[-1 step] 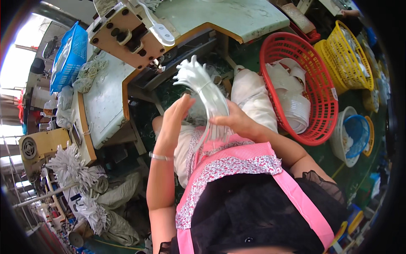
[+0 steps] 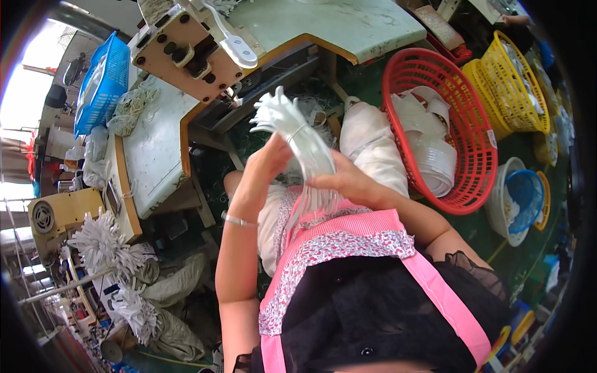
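A bundle of thin white strips [image 2: 316,155] stands tilted over my lap, its upper ends fanned out. A thin tie circles it below the fanned ends. My right hand [image 2: 346,179] grips the lower part from the right, thumb across the front. My left hand [image 2: 266,166] is at the bundle's left side near the tie, its fingers bent together. Its fingertips are partly hidden behind the strips, and whatever they pinch cannot be made out. The loose lower ends hang blurred above my pink apron [image 2: 367,222].
A sewing machine head [image 2: 186,53] and worktable [image 2: 152,158] stand ahead left. To the right is a red basket [image 2: 476,133] holding white rolled pieces, with yellow baskets [image 2: 513,81] beyond. More white strip bundles [image 2: 106,245] lie at left. A blue basket [image 2: 102,87] sits far left.
My left hand has turned and moved slightly up and right, its fingers going behind the strips near the tie. The bundle has shifted slightly, still in my right hand.
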`<action>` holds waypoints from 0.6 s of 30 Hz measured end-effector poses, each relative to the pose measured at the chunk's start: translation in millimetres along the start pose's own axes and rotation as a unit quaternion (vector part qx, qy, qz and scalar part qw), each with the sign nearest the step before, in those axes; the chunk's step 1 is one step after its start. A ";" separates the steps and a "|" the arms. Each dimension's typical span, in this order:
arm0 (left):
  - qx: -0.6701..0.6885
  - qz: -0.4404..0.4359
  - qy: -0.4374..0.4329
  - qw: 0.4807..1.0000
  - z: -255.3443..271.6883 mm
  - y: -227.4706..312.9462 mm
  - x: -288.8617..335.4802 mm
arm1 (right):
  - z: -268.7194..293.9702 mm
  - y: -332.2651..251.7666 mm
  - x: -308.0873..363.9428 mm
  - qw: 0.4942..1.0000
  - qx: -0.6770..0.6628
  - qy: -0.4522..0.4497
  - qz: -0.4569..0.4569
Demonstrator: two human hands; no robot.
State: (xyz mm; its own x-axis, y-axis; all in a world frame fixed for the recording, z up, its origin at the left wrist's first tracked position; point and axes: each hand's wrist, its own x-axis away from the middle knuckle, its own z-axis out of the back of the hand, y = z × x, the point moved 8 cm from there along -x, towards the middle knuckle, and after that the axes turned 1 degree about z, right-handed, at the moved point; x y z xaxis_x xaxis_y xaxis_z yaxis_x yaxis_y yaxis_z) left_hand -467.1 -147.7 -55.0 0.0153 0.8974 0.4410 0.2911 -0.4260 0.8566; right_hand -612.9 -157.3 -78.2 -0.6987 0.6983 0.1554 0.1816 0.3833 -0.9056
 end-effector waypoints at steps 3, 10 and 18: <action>0.053 -0.010 -0.068 0.996 -46.8 -16.1 -24.0 | -1.5 -7.9 7.6 0.995 0.082 -0.053 0.028; 0.057 0.021 -0.048 0.997 -68.1 -19.8 -33.7 | 60.9 -119.9 31.4 0.874 0.372 0.235 0.206; -0.017 0.033 -0.118 0.992 -94.2 -37.0 -53.7 | 86.6 -84.1 -2.6 0.942 0.202 0.221 0.149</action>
State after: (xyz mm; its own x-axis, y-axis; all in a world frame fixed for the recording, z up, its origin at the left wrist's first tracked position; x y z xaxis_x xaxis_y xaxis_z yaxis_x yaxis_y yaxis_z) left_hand -568.9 -191.0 -85.1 0.2569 0.8682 0.4245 0.2506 -0.4841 0.8384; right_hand -686.3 -243.7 -36.6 -0.2856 0.9564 -0.0614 -0.0159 -0.0688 -0.9975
